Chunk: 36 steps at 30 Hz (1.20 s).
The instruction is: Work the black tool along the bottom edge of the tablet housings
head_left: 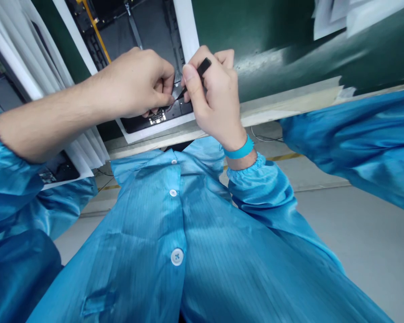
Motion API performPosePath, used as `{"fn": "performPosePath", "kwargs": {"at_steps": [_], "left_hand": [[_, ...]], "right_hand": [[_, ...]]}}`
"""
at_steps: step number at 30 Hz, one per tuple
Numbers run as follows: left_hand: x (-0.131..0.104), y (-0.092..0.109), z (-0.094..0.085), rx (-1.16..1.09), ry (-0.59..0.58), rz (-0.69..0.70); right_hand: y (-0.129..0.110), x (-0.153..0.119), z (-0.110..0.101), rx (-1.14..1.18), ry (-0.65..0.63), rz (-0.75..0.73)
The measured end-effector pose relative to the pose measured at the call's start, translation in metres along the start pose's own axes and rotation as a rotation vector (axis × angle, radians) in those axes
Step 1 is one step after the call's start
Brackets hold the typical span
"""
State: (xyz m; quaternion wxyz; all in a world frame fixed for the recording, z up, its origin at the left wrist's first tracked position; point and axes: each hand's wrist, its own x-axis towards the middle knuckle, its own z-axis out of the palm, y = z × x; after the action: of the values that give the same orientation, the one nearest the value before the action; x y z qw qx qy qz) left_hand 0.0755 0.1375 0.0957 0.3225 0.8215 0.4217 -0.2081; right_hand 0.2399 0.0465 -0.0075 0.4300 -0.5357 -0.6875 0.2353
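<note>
An opened black device casing, with bare parts inside, lies on a white sheet beneath my hands. My left hand is closed low over its near end, thumb and index finger pinched together. What lies between those fingertips is hidden; a thin dark wire shows just below them. Between the thumb and fingers of my right hand is a slim black pointed tool, held at a slant. Its tip comes down close beside my left fingertips. A small circuit board sits at the casing's near edge.
A green table mat spreads to the right, with white papers at its far side. White pleated sheets and another opened device lie at left. Blue sleeves of other people come close on both sides.
</note>
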Motion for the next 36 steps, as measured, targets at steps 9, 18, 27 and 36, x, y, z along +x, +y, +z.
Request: {"fn": "performPosePath", "kwargs": {"at_steps": [9, 18, 27, 36], "left_hand": [[0.0030, 0.0030, -0.0012, -0.020, -0.017, -0.042], [0.0055, 0.0018, 0.0004, -0.020, -0.006, -0.080], [0.0087, 0.0009, 0.0049, 0.051, 0.007, -0.070], [0.0056, 0.0093, 0.0027, 0.203, 0.031, -0.115]], "right_hand": [[-0.0038, 0.0002, -0.0028, -0.021, -0.031, 0.043], [-0.0038, 0.0015, -0.0022, -0.037, -0.039, 0.041], [-0.0086, 0.0023, -0.0043, -0.008, -0.059, 0.086], [-0.0086, 0.0018, -0.0026, -0.001, -0.060, 0.152]]}}
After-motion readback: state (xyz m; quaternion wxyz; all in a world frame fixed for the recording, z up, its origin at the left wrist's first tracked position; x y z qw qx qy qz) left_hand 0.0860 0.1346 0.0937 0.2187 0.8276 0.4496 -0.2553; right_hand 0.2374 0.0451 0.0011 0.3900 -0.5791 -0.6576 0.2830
